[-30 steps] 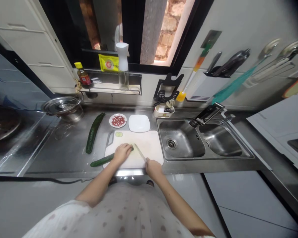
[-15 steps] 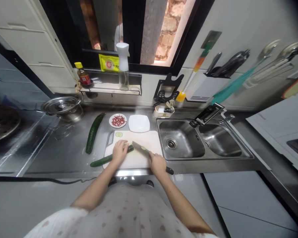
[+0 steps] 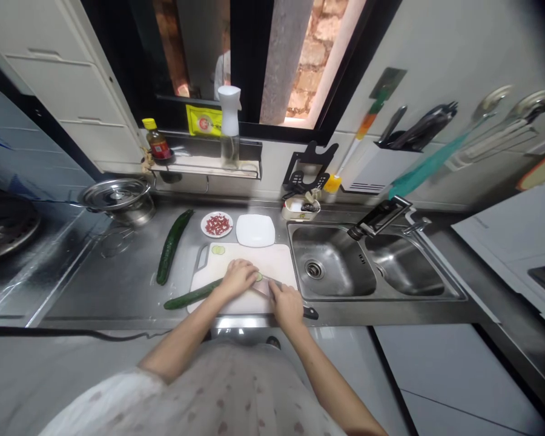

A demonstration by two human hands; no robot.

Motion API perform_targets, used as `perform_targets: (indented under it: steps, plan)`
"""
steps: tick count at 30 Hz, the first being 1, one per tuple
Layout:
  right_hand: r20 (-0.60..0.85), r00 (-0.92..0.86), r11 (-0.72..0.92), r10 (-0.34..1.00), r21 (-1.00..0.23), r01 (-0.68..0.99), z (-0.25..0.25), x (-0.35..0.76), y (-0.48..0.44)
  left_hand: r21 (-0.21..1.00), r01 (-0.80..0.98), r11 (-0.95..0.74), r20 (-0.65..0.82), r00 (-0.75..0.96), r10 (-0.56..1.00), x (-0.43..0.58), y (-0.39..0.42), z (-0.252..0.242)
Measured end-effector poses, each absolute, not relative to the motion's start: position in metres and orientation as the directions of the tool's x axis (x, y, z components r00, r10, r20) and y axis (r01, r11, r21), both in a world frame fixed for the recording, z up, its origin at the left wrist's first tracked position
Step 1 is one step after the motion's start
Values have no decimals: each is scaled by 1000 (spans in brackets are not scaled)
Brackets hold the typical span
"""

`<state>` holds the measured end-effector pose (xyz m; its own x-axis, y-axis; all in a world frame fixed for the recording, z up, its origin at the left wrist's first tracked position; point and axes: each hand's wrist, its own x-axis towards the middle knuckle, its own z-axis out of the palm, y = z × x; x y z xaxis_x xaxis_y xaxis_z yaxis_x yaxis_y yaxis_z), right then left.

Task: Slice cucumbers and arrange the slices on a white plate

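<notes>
A cut cucumber (image 3: 193, 297) lies across the lower left of the white cutting board (image 3: 234, 251), its cut end hidden under my left hand. My left hand (image 3: 240, 277) has its fingers together, and the fingertips are at a cucumber slice (image 3: 258, 277) on the knife blade. Closed round the kitchen knife (image 3: 264, 287), my right hand (image 3: 287, 304) keeps the blade low over the board, pointing left. A black handle (image 3: 311, 313) sticks out to the right of this hand. Thin cucumber slices (image 3: 218, 249) rest at the board's upper left corner.
Behind the board stand a plate of chopped red pieces (image 3: 217, 224) and a white square plate (image 3: 255, 231). A whole cucumber (image 3: 172, 245) lies to the left, near a lidded steel pot (image 3: 118, 200). The double sink (image 3: 336, 257) adjoins the board's right side.
My left hand has slid right, from the cucumber to the slice on the blade. The knife blade has dropped away from the cucumber's cut end and tilted flatter. The view has shifted slightly.
</notes>
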<state>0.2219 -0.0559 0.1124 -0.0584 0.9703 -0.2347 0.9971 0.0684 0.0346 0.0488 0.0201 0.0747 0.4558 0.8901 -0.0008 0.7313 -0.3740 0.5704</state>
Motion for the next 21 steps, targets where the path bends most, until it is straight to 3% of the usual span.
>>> perform_targets:
  steps: [6, 15, 21]
  plan:
    - [-247, -74, 86, 966, 38, 996, 112, 224, -57, 604, 717, -348, -47, 468, 882, 51, 23, 81]
    - [-265, -66, 81, 962, 47, 996, 112, 229, -54, 654, 710, -260, -14, 356, 934, 58, 24, 91]
    - [-294, -6, 27, 956, 65, 998, 108, 243, -53, 809, 588, 3, -61, 79, 995, 43, 48, 80]
